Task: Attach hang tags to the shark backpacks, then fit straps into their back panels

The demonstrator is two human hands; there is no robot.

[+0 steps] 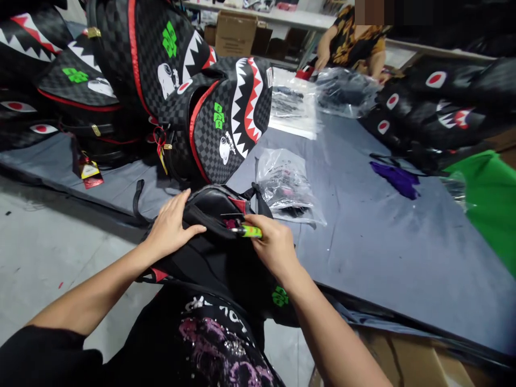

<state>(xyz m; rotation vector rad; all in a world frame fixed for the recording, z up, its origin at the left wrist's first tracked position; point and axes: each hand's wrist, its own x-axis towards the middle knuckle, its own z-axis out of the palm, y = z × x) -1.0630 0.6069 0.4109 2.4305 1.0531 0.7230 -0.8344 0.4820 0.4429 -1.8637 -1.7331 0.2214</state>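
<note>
A black backpack (217, 263) with red trim leans at the table's near edge against my body, its padded straps and top facing up. My left hand (171, 226) grips its upper left side, thumb stretched along the strap and fingers over the edge. In my right hand (274, 239) is a small yellow-green lighter (250, 231), its metal tip pointing left over the backpack. A thin dark blade or pin (232, 215) also sticks out from that hand; its kind is unclear. Dark red material shows just behind the tip.
Checkered shark-mouth backpacks (226, 123) with hanging tags are piled at the back left. Plastic-bagged goods (286, 183) lie on the grey-covered table (355, 242). Across it, a person (355, 43) handles a bagged item. More backpacks (435, 107), purple cloth (395, 180) and green material (487, 199) are right.
</note>
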